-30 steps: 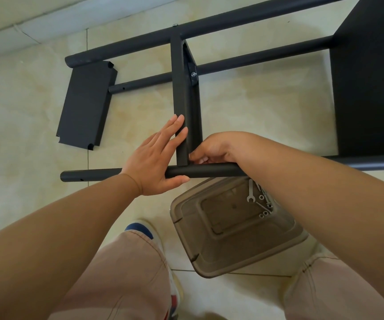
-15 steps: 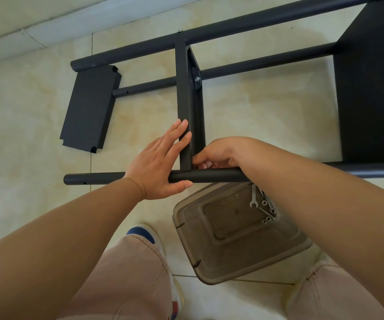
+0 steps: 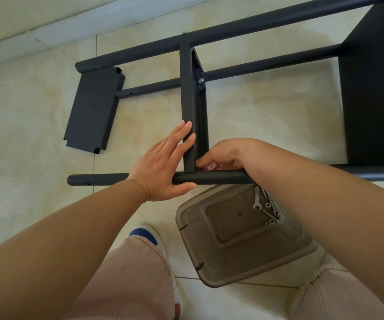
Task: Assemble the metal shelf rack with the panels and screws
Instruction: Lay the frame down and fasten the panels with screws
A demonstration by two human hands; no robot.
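The black metal rack lies on its side on the tiled floor. A middle shelf panel (image 3: 189, 107) stands on edge between the near pole (image 3: 218, 177) and the far pole (image 3: 232, 34). My left hand (image 3: 165, 165) lies flat with straight fingers against the panel's left face, its thumb under the near pole. My right hand (image 3: 221, 157) has curled fingers at the corner where panel meets near pole, pinching something small and pale that I cannot make out. A silver screw (image 3: 200, 80) shows at the panel's far bracket.
A loose black panel (image 3: 94, 109) lies flat at the left. A fitted panel (image 3: 375, 88) fills the right end. A brown translucent bin (image 3: 232, 241) below the near pole holds a wrench (image 3: 256, 200) and screws (image 3: 272, 215). My knees and a shoe (image 3: 149, 236) are below.
Both hands keep their places at the panel and near pole. The view has shifted slightly, so the rack sits lower in frame.
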